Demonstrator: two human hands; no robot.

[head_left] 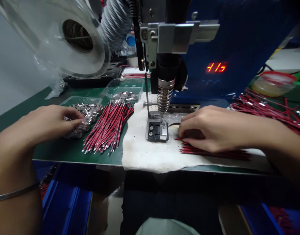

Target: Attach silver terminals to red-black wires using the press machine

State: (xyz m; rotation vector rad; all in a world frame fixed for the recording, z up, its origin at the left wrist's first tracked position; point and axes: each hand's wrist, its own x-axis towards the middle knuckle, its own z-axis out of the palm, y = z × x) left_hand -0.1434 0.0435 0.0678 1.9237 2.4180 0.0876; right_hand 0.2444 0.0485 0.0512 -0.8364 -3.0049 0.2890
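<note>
My left hand [54,119] is over a clear tray [78,99] heaped with small silvery metal parts [90,112]. Its thumb and forefinger come together in a pinch, and whatever lies between the tips is too small to make out. On the right, the fingers of my right hand [208,130] are closed at the end of a red-and-black wire [178,139], just above a bundle of similar wires [189,149] on a white cloth [145,156]. Between my hands stands a press, its spring-loaded head [164,94] above a small black fixture block [157,131].
A pile of wires with metal ends [108,127] lies left of the cloth. More red wires [269,107] lie at the right. The blue machine body [213,42] with a red display rises behind. A clear reel [91,55] overhangs the left. Blue bins [67,202] sit below the table edge.
</note>
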